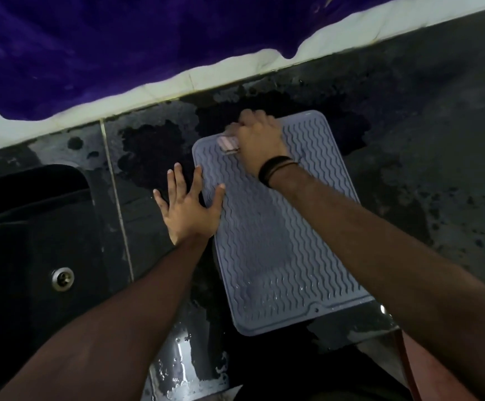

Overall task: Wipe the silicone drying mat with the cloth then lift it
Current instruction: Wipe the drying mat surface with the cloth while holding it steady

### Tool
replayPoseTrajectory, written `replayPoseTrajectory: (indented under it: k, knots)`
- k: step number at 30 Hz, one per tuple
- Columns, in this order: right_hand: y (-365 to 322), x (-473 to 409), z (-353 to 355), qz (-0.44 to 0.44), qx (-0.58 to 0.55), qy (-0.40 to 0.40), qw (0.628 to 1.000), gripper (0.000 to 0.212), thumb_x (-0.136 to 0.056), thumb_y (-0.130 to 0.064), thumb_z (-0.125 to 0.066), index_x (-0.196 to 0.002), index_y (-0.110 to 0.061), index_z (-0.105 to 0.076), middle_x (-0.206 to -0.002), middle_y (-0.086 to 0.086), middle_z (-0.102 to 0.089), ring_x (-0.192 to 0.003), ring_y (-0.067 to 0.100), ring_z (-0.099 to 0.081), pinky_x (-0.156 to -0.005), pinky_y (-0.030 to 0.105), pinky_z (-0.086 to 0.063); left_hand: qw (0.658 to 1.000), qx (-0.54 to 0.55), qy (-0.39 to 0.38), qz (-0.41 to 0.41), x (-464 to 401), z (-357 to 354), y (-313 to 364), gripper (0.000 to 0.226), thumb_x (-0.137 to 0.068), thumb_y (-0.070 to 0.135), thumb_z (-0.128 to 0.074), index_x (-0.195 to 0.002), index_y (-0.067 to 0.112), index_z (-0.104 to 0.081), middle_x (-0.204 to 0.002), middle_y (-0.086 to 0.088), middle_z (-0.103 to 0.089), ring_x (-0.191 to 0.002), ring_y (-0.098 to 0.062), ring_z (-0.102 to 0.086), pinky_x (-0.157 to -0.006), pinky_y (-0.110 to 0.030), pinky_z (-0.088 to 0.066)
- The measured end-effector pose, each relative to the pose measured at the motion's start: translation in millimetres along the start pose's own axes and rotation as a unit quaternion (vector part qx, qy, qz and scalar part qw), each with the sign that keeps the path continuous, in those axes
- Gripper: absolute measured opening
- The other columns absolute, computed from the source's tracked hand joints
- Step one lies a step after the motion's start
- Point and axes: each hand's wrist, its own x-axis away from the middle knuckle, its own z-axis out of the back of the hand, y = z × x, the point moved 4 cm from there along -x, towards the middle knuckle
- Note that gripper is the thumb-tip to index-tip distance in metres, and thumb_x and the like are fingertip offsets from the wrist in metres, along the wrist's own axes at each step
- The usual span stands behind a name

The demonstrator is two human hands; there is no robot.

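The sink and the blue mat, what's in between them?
In the head view, between the sink and the mat lies dark, wet-patched counter with a pale seam. The open left hand is spread there, thumb on the mat's edge.

Your mat [276, 227] is a pale grey-blue, and its whole top carries a pattern of raised wavy lines that run along its length. The cloth [228, 144] in your right hand [260, 140] is pale pink, with a darker stripe at its edge. On your right wrist you wear a black band [274, 169]. The counter [423, 140] is dark grey, nearly black, mottled with darker wet blotches and small specks. The sink [33, 227] is black with a silver drain [62, 278]. The wall tiles [177, 85] are white, and a deep purple fabric [119, 39] hangs over them.
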Motion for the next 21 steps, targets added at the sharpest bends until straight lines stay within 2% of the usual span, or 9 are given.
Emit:
replayPoseTrajectory:
  k: [3, 5, 10, 13, 16, 18, 21]
  knots:
    - [-12.3, -1.0, -7.0, 0.055, 0.031, -0.001, 0.998, 0.044, -0.090, -0.015, -0.048, -0.133, -0.018, -0.053, -0.136, 0.014, -0.045, -0.120, 0.035, -0.042, -0.098, 0.048, -0.033, 1.000, -0.008, 0.002, 0.002, 0.1, -1.6, -0.4, 0.073, -0.096, 0.076, -0.031, -0.159, 0.040, -0.025, -0.172, 0.001, -0.004, -0.157, -0.016, 0.004, -0.125, -0.056, 0.006]
    - [11.9, 1.7, -9.5, 0.058, 0.051, 0.002, 0.997, 0.043, -0.091, -0.016, -0.049, -0.133, -0.018, -0.052, -0.135, 0.015, -0.045, -0.119, 0.036, -0.043, -0.098, 0.048, -0.033, 1.000, -0.007, 0.003, 0.001, -0.7, -1.5, -1.0, 0.072, -0.096, 0.076, -0.031, -0.158, 0.041, -0.024, -0.171, 0.001, -0.005, -0.157, -0.016, 0.004, -0.125, -0.056, 0.006]
    - [111.5, 29.5, -8.4, -0.016, 0.074, 0.014, 0.997, 0.037, -0.094, -0.017, -0.042, -0.125, -0.017, -0.061, -0.121, 0.017, -0.052, -0.108, 0.037, -0.048, -0.090, 0.049, -0.036, 1.000, -0.002, -0.002, 0.000, 1.4, -1.7, 0.3, 0.071, -0.097, 0.075, -0.032, -0.159, 0.041, -0.024, -0.172, 0.001, -0.004, -0.157, -0.016, 0.004, -0.125, -0.055, 0.007]
    - [146.7, 39.6, -4.7, -0.075, 0.080, 0.005, 0.994, 0.036, -0.096, -0.017, -0.041, -0.126, -0.019, -0.061, -0.118, 0.019, -0.052, -0.107, 0.039, -0.047, -0.089, 0.049, -0.036, 1.000, 0.001, -0.001, 0.000, 0.7, -0.6, 0.4, 0.071, -0.097, 0.074, -0.033, -0.159, 0.041, -0.025, -0.172, 0.001, -0.004, -0.158, -0.016, 0.004, -0.125, -0.055, 0.007]
    - [141.9, 32.6, 0.3, -0.120, 0.074, -0.008, 0.990, 0.033, -0.093, -0.017, -0.049, -0.122, -0.017, -0.064, -0.119, 0.019, -0.052, -0.109, 0.039, -0.046, -0.090, 0.047, -0.037, 1.000, -0.002, -0.001, 0.001, 0.7, -0.7, 0.7, 0.071, -0.097, 0.074, -0.032, -0.159, 0.041, -0.024, -0.172, 0.001, -0.004, -0.157, -0.016, 0.004, -0.125, -0.055, 0.007]
    - [125.5, 24.3, 5.7, -0.136, 0.026, -0.001, 0.990, 0.037, -0.087, -0.021, -0.058, -0.124, -0.021, -0.063, -0.121, 0.018, -0.052, -0.110, 0.038, -0.046, -0.090, 0.045, -0.038, 1.000, -0.004, -0.005, 0.000, -0.2, -1.3, 0.0, 0.072, -0.097, 0.075, -0.031, -0.159, 0.041, -0.023, -0.172, 0.002, -0.003, -0.157, -0.016, 0.005, -0.125, -0.055, 0.008]
    - [75.4, 12.9, 8.2, -0.072, -0.044, 0.016, 0.996, 0.045, -0.083, -0.021, -0.061, -0.128, -0.025, -0.059, -0.124, 0.014, -0.052, -0.111, 0.036, -0.047, -0.088, 0.043, -0.039, 1.000, -0.009, -0.009, 0.003, -1.4, -2.2, -0.6, 0.073, -0.096, 0.076, -0.030, -0.159, 0.041, -0.022, -0.172, 0.002, -0.002, -0.157, -0.015, 0.006, -0.125, -0.055, 0.007]
